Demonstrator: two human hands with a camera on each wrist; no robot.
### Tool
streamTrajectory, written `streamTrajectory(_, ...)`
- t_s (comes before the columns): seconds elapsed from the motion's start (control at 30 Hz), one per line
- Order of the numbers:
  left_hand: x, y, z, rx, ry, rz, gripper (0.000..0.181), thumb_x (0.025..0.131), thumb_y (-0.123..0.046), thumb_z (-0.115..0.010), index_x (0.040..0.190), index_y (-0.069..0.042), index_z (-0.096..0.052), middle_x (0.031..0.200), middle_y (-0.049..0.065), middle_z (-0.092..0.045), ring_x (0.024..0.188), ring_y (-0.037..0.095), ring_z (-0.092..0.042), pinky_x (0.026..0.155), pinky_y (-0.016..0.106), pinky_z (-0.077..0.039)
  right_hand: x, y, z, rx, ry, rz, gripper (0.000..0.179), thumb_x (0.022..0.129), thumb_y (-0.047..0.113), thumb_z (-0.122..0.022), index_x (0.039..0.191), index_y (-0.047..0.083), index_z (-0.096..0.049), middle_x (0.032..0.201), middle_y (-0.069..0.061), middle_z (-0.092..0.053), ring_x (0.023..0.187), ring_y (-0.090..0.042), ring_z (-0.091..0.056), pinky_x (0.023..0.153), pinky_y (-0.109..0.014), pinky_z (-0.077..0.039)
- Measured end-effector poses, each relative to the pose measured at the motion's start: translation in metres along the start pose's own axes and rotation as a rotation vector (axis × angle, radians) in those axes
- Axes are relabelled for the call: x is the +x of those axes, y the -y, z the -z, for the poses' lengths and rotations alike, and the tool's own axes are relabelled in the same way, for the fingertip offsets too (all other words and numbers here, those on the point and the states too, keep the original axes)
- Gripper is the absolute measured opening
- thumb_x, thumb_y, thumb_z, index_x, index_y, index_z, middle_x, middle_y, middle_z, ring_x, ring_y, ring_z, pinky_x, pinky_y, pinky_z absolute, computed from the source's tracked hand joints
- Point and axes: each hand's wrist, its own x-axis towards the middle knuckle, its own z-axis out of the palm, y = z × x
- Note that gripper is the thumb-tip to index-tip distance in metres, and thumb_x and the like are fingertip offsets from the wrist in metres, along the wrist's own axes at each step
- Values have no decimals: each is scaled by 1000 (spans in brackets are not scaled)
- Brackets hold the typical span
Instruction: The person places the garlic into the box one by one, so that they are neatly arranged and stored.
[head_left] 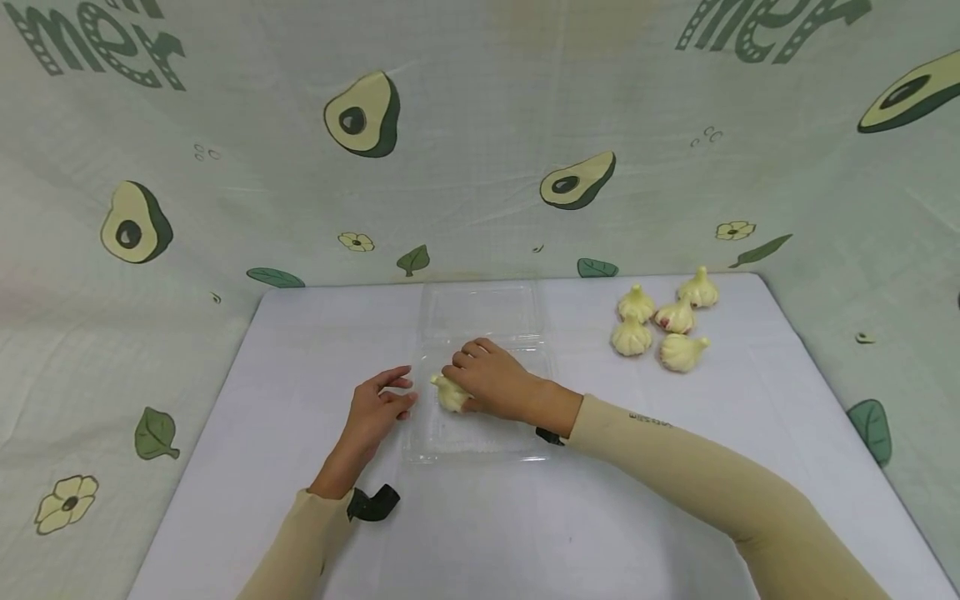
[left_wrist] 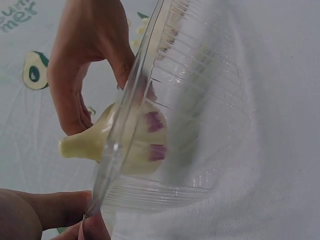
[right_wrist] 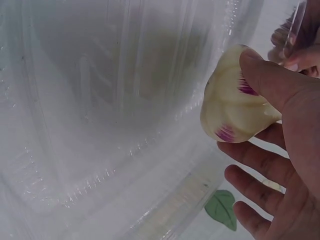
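Observation:
A clear plastic container (head_left: 480, 433) with its lid folded back lies in the middle of the table. My right hand (head_left: 491, 379) is over it and holds a garlic bulb (head_left: 452, 393) near the left side. In the right wrist view the thumb (right_wrist: 272, 80) presses one side of the bulb (right_wrist: 235, 100), with the index finger on the other. The bulb's purple marks show through the container wall (left_wrist: 200, 150) in the left wrist view. At the left edge, my left hand (head_left: 375, 408) pinches the container's rim (left_wrist: 112, 150) between thumb and fingers.
Several garlic bulbs (head_left: 675, 317) stand grouped at the table's back right. The lid (head_left: 483, 310) reaches to the back edge of the white table (head_left: 315, 333). A cloth (head_left: 480, 125) printed with avocados and leaves hangs behind and at both sides.

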Motion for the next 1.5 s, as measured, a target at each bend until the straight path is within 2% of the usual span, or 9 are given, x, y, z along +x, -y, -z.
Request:
streamTrajectory(0.33,0,0,-1,-9,9,-7,50,100,2,-69,148,3,-57,127,22,-60,80,9,-62,64,19,-55,4,2,-7,-49,-14,-12,55,89,44,-86,132,15,-66,123,-1,-70,122,-25,-61,114,-39,-43)
streamTrajectory(0.67,1,2,-2,-6,3,-8,49,99,3,-68,147,2,-58,124,21,-61,80,12,-63,65,20,-55,3,3,-10,-84,20,-37,59,89,46,-84,136,15,-64,127,0,-69,125,-24,-59,115,-39,-42)
streamTrajectory(0.97,0,3,-1,-26,7,-2,50,99,3,-68,148,3,-57,124,20,-61,81,13,-64,66,21,-56,4,2,-10,-52,12,-41,50,86,38,-89,126,15,-69,121,0,-70,120,-24,-58,113,-40,-43)
streamTrajectory(1.1,1,3,-1,-23,9,-5,50,99,3,-69,148,3,-57,123,20,-61,81,16,-65,67,23,-57,8,3,-10,-71,-5,-41,47,86,37,-89,123,15,-70,118,1,-70,116,-23,-58,110,-38,-45)
streamTrajectory(1.5,1,3,0,-10,3,1,50,100,2,-68,149,1,-57,124,19,-61,84,18,-65,67,22,-57,17,7,-10,-103,-2,-55,50,88,41,-87,127,17,-68,120,0,-68,116,-22,-58,108,-36,-46)
